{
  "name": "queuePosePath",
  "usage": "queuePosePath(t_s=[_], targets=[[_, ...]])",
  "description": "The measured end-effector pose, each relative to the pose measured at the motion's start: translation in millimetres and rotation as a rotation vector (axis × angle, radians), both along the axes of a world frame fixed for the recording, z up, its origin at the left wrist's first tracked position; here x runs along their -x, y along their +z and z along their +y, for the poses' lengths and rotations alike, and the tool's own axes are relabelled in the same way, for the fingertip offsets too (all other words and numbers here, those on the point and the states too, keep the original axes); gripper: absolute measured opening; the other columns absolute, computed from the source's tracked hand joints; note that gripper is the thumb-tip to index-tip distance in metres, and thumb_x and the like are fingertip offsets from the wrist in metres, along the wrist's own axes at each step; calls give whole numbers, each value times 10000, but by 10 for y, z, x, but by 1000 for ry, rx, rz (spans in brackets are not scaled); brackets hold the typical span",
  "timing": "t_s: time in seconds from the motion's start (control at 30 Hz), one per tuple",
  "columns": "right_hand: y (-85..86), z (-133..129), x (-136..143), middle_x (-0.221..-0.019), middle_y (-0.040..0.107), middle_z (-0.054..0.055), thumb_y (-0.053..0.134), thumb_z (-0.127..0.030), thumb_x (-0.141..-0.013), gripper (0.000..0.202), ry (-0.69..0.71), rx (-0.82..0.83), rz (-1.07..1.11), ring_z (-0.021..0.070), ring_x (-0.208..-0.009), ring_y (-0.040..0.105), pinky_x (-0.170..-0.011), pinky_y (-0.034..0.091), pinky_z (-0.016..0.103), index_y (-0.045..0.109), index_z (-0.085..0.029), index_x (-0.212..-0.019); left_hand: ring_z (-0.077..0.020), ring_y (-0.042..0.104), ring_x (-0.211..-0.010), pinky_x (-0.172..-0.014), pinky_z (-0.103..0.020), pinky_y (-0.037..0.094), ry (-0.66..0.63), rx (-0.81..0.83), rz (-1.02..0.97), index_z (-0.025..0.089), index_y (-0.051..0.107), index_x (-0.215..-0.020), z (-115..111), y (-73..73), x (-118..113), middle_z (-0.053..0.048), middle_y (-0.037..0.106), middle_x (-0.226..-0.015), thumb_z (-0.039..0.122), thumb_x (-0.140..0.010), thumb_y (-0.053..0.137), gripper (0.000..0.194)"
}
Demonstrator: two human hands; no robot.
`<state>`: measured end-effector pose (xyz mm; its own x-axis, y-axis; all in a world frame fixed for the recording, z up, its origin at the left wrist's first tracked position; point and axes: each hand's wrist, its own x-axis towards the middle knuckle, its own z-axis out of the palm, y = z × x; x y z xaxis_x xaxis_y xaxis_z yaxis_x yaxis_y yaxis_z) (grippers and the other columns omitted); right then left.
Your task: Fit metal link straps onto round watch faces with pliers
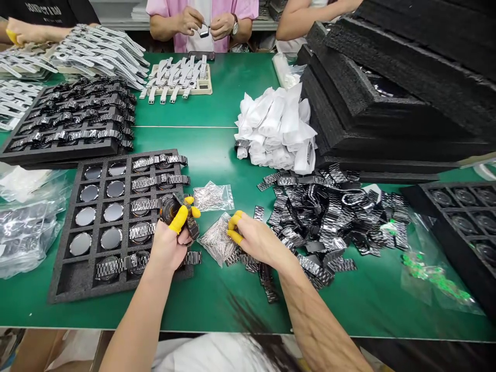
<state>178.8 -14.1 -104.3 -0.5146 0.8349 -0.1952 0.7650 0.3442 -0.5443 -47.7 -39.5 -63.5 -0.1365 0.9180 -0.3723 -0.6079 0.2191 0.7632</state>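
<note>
My left hand [172,240], with yellow finger cots, is closed around a black watch [169,211] above the foam tray's right side. A dark metal band hangs at its fingers. My right hand [253,237], also in yellow finger cots, has its fingertips drawn together at the edge of a pile of thin metal pins [219,240]. Anything between those fingertips is too small to make out. Behind that pile lies a clear bag of similar pins [211,197]. The black foam tray [72,279] holds round watch faces on the left and watches with metal bands on the right.
Loose black metal bands [321,222] are heaped at right, with white-wrapped bundles [275,129] behind. Black foam trays [387,124] are stacked tall at far right. Another tray of banded watches [70,150] stands back left. A person's hands [205,23] work across the table.
</note>
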Motion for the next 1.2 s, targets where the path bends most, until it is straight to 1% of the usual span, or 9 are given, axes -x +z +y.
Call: queuePosePath(t_s=[0.2, 0.27, 0.33, 0.43, 0.67, 0.8, 0.93, 1.07, 1.2], targets=[[-28, 55, -126, -887, 605, -2, 587, -205, -988, 96, -78, 164, 195, 155, -696, 538, -653, 394, 284, 543, -231, -906, -13, 445, -455, -418, -139, 360, -103, -58, 263, 185, 726, -1054, -23, -68, -41, 8, 731, -834, 400, -725, 946, 451], [-14, 65, -143, -838, 611, -9, 581, -242, -988, 100, -113, 194, 235, 160, -683, 534, -645, 393, 290, 546, -231, -894, -63, 607, -615, -552, -161, 499, -133, -103, 422, 203, 723, -1097, -35, -125, -64, -8, 748, -930, 350, -760, 915, 415], [5, 76, -169, -784, 605, -15, 581, -276, -985, 129, -148, 210, 273, 164, -663, 525, -632, 393, 296, 558, -231, -866, -135, 717, -874, -786, -233, 598, -170, -168, 564, 222, 715, -1142, -49, -181, -84, -22, 754, -1042, 291, -777, 883, 407], [51, 80, -206, -753, 611, -13, 576, -349, -1004, 196, -220, 193, 394, 169, -665, 530, -638, 413, 303, 585, -231, -847, -181, 725, -1058, -972, -316, 595, -245, -226, 683, 236, 695, -1212, -66, -236, -106, -36, 745, -1147, 258, -819, 824, 414], [198, -78, 9, -795, 651, 2, 709, -404, -966, 244, -75, 271, 666, 157, -728, 561, -655, 455, 275, 645, -216, -824, -212, 726, -1118, -1020, -347, 589, -313, -245, 718, 213, 664, -1230, -98, -238, -232, -69, 751, -1203, 288, -856, 782, 399], [179, -143, 186, -825, 635, 3, 719, -472, -959, 295, -271, 296, 933, 141, -703, 586, -589, 484, 251, 630, -217, -841, -216, 737, -1099, -1003, -350, 601, -379, -258, 699, 205, 661, -1254, -150, -253, -320, -74, 760, -1197, 243, -872, 749, 394], [131, -125, 230, -827, 658, -9, 726, -556, -944, 359, -495, 428, 1199, 111, -520, 592, -403, 416, 220, 581, -231, -897, -214, 737, -1092, -1005, -363, 602, -321, -335, 816, 209, 624, -1344, -181, -362, -281, -83, 747, -1248, 188, -892, 705, 460], [138, -108, 231, -698, 603, -61, 777, -566, -909, 425, -536, 520, 1331, 63, -385, 485, -352, 318, 189, 531, -228, -836, -231, 717, -1173, -1058, -392, 578, -285, -477, 1075, 239, 574, -1458, -182, -426, -195, -84, 724, -1328, 31, -825, 641, 669], [174, -146, 295, -605, 549, -84, 822, -572, -872, 454, -554, 536, 1381, 44, -374, 421, -376, 291, 178, 548, -215, -811, -211, 745, -1045, -909, -326, 625, -287, -611, 1220, 212, 603, -1428, -178, -344, -199, -75, 751, -1207, -42, -757, 554, 719]])
